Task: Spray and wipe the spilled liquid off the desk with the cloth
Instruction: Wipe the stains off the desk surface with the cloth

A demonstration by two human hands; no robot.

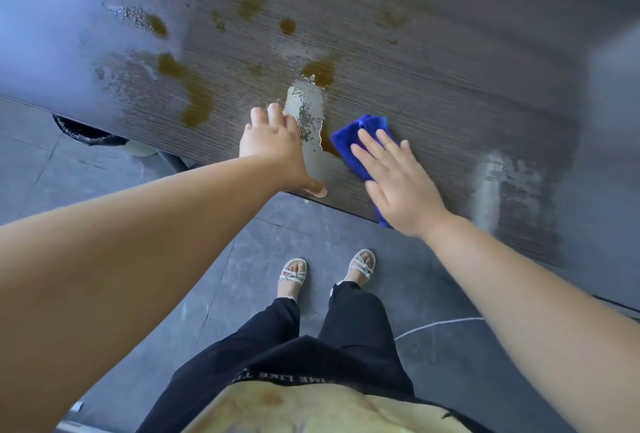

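— Where's the cloth (346, 141)?
— Under my right hand (398, 183), fingers (375, 148) flat, pressing it on the tabletop (433, 86), near brown spill (320, 72). My left hand (273, 141) rests spread, gripping nothing.
— The bin (86, 133)?
— Under the tabletop; contents hidden.

My right hand (398, 186) lies flat on the blue cloth (349, 141), pressing it to the surface (433, 86) near its front edge. My left hand (273, 141) rests open just beside it, thumb at the edge, next to a foamy wet streak (306, 108). Brown spilled liquid (194, 93) blotches the surface beyond my fingers.
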